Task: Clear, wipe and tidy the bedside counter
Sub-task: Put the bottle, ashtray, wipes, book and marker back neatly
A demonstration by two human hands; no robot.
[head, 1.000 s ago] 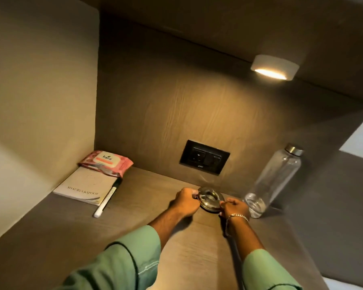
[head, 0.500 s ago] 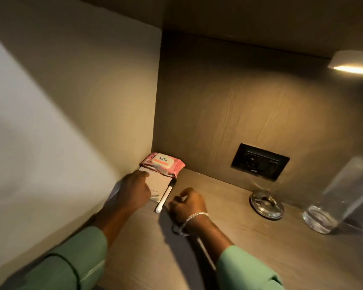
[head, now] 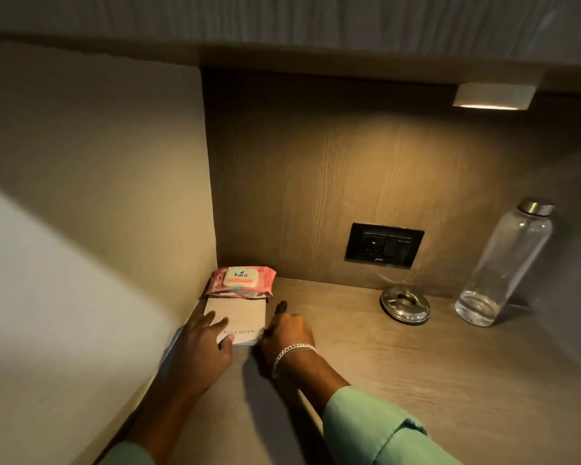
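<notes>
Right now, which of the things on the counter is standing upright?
The clear bottle with the metal cap, far right, beside the ashtray. The book, the wipes pack and the ashtray all lie flat and low.

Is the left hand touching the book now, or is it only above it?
Touching. The head view shows the left hand lying flat on the book, its fingers overlapping the cover and the printed title with no gap visible.
</notes>
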